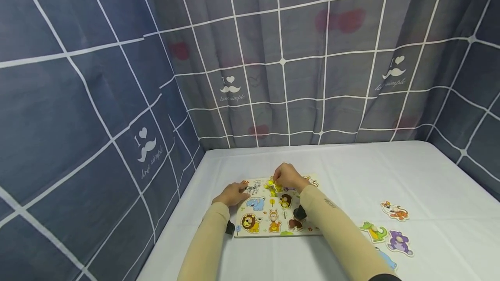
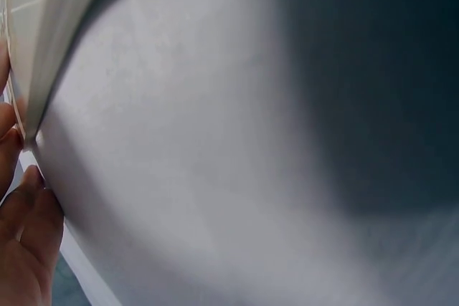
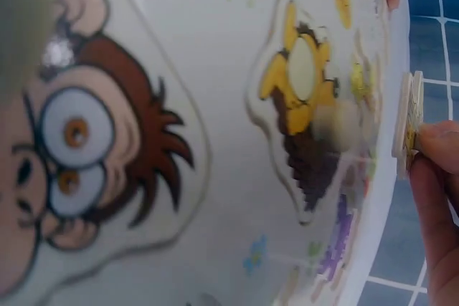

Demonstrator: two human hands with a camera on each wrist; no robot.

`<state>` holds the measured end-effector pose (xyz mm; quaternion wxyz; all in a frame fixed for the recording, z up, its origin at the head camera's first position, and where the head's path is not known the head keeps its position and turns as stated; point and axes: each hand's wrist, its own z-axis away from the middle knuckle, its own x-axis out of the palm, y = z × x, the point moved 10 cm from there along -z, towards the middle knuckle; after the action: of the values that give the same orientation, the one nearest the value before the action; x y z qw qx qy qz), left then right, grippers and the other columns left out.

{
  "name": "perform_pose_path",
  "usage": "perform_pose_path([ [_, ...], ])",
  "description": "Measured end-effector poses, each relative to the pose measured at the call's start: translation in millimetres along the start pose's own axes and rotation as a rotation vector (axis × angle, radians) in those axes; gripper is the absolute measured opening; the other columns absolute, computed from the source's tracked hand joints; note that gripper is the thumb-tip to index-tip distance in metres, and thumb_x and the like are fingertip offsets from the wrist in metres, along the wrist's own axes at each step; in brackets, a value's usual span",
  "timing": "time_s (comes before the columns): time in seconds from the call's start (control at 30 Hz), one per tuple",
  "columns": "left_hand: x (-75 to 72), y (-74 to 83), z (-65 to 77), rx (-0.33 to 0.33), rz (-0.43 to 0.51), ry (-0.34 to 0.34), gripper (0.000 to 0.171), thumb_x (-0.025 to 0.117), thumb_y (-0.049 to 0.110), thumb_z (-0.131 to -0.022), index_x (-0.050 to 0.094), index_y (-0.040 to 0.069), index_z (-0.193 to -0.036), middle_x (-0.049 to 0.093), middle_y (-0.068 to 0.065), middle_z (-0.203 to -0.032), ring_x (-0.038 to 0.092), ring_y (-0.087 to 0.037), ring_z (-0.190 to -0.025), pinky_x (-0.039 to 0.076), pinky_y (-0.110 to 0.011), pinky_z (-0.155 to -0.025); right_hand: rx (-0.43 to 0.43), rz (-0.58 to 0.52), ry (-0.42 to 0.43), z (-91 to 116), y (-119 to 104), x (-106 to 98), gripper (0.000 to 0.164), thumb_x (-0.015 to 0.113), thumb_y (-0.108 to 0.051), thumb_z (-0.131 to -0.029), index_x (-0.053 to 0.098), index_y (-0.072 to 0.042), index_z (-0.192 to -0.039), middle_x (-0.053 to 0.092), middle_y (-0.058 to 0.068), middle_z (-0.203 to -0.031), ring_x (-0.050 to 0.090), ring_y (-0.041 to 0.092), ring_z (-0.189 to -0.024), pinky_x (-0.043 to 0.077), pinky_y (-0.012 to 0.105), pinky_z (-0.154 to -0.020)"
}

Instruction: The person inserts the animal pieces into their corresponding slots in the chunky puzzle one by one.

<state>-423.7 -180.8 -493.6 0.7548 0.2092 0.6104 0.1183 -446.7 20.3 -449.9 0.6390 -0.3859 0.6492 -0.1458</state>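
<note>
A wooden animal puzzle board (image 1: pixel 262 227) lies on the table. My right hand (image 1: pixel 288 176) is over the board's far middle and pinches a yellow animal puzzle piece (image 1: pixel 272 187) between thumb and fingers. In the right wrist view that piece (image 3: pixel 407 127) shows edge-on, raised off the board. My left hand (image 1: pixel 231 194) rests at the board's left edge near the zebra (image 1: pixel 254 187), thumb and fingers spread. The left wrist view shows its fingers (image 2: pixel 39 209) beside the board's edge. Around the hands are an elephant (image 1: pixel 255 204), a hedgehog (image 1: pixel 286 201), a lion (image 1: pixel 250 223) and a kangaroo (image 1: pixel 274 220).
Loose pieces lie on the white table to the right: a tiger (image 1: pixel 395 211), a crocodile (image 1: pixel 374 232), a purple animal (image 1: pixel 400 243) and a blue piece (image 1: pixel 387 259), partly behind my right sleeve. Grey-blue checked curtains (image 1: pixel 304 90) stand behind and at both sides.
</note>
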Motion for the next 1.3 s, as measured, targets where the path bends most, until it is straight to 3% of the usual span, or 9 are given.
perform_pose_path([
  [0.73,-0.1,-0.8,1.6,0.012,-0.003,-0.002,0.056,0.066,0.036,-0.097,0.052,0.017,-0.147,0.047,-0.017,-0.153,0.041,-0.038,-0.143,0.036,-0.054,-0.118,0.041,0.040,-0.053,-8,-2,19,0.014,0.073,0.007,-0.083,0.077,-0.005,-0.077,0.074,0.012,-0.085,0.060,0.016,-0.068,0.053,0.027,-0.058],
  [1.0,-1.9,1.1,3.1,-0.008,0.004,0.000,0.057,0.066,0.037,-0.096,0.051,0.018,-0.148,0.046,-0.017,-0.153,0.041,-0.038,-0.144,0.035,-0.055,-0.118,0.043,0.070,-0.059,-11,-1,24,0.013,0.077,0.004,-0.081,0.077,-0.007,-0.074,0.071,0.003,-0.077,0.058,0.015,-0.066,0.051,0.027,-0.060],
  [1.3,0.9,-1.9,-0.5,-0.022,0.008,-0.002,0.057,0.067,0.037,-0.096,0.051,0.019,-0.148,0.047,-0.017,-0.152,0.042,-0.037,-0.143,0.036,-0.054,-0.118,0.047,0.082,-0.065,-11,0,27,0.013,0.075,0.005,-0.083,0.076,-0.006,-0.075,0.071,0.003,-0.076,0.057,0.016,-0.065,0.050,0.026,-0.058],
])
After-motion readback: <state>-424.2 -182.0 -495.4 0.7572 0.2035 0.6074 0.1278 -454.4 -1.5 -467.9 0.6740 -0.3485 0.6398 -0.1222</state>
